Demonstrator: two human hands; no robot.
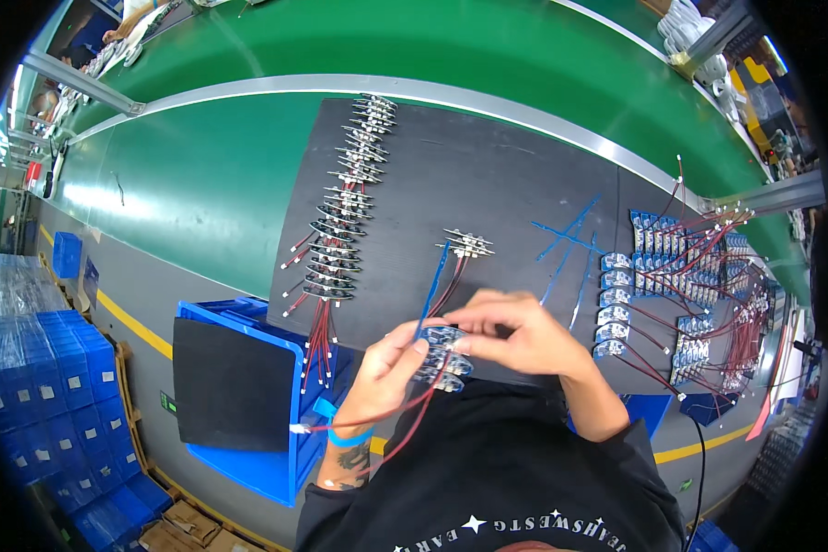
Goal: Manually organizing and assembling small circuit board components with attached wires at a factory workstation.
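Observation:
In front of my chest, my left hand [388,366] pinches a panel of small blue circuit boards [449,364], thumb across its left side. My right hand [517,333] is closed at the panel's upper right, thumb and fingers on its edge. A thin blue strip [435,285] stands up from beside my left fingers; whether it is still joined to the panel I cannot tell. Red wires [412,425] with white connectors hang from the panel over my left wrist, which wears a blue band [351,436]. Just beyond, a few boards stand on edge [467,244] on the black mat.
A long row of boards on edge [345,221] runs along the left of the black mat [511,152]. Loose blue strips [561,241] lie right of centre. Wired boards [615,304] and panels [662,244] fill the right side. A blue crate [299,405] stands below the left edge.

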